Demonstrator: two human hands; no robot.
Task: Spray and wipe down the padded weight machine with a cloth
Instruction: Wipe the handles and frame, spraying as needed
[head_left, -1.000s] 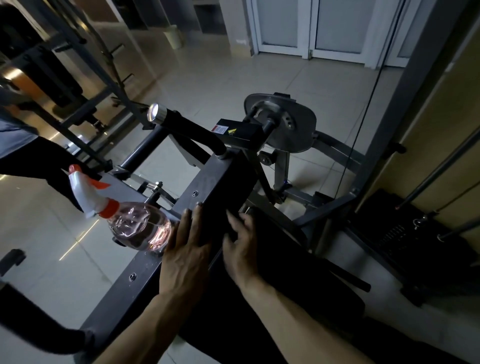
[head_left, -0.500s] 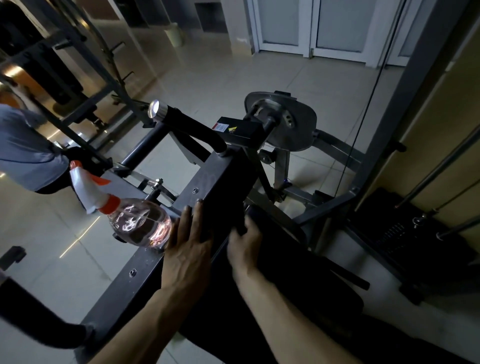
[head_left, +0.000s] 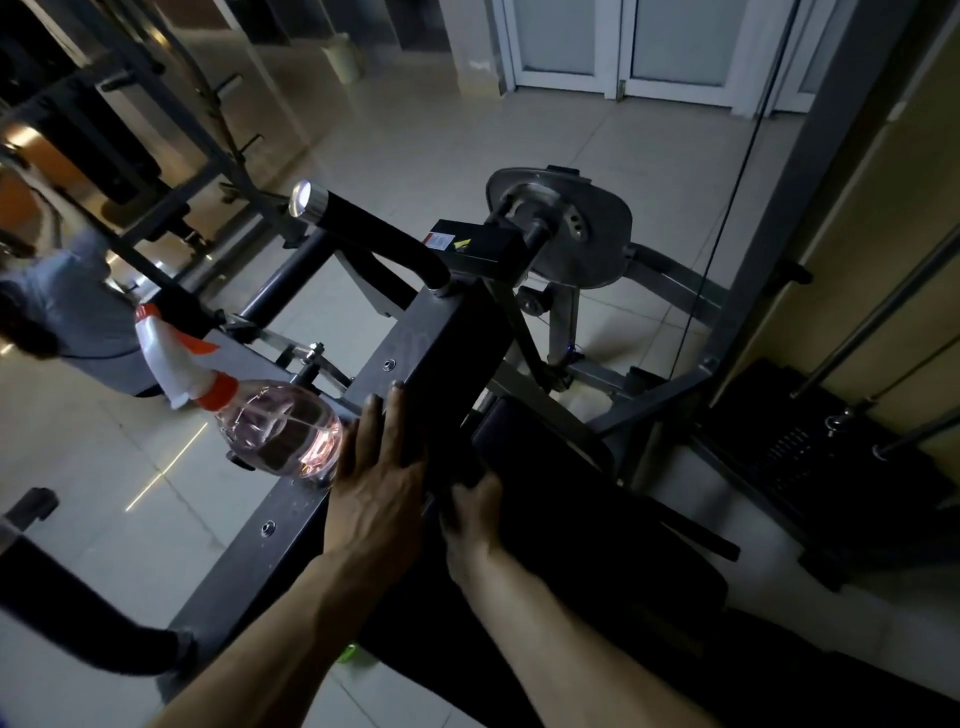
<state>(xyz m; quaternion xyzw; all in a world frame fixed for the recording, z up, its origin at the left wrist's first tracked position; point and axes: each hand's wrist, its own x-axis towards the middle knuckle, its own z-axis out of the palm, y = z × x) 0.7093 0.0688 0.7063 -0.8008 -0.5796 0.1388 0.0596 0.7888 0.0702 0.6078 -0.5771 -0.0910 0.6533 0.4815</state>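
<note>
The right hand (head_left: 475, 512) has slid back toward the body since a second ago, and its fingers, which were spread out flat then, are now bent down into the dark gap beside the tall block. The left hand (head_left: 379, 478) has stayed in the same spot. It lies flat on the side of the tall dark block of the weight machine (head_left: 452, 353), fingers straight and close together, pointing up and away, so its grip is loose and holds nothing. The right hand sits just to the right of it, at the edge where the block meets the black pad (head_left: 545, 467). Its fingertips are lost in the dark, so I cannot tell if its grip is clamped on anything. The spray bottle (head_left: 280, 434) rests on the grey bar of the machine, just beside the left hand on its left. It is round and clear with pink water inside, and it has a white top with an orange neck ring and an orange trigger, tipped to the left. A black handle (head_left: 363, 228) with a shiny silver end sticks out above the block. A grey metal disc (head_left: 582, 228) is behind it. Another person in a grey top (head_left: 67, 306) is at the left edge, lower in the view than before. The floor (head_left: 467, 145) is shiny pale tile, and white doors (head_left: 623, 47) are at the far end
</note>
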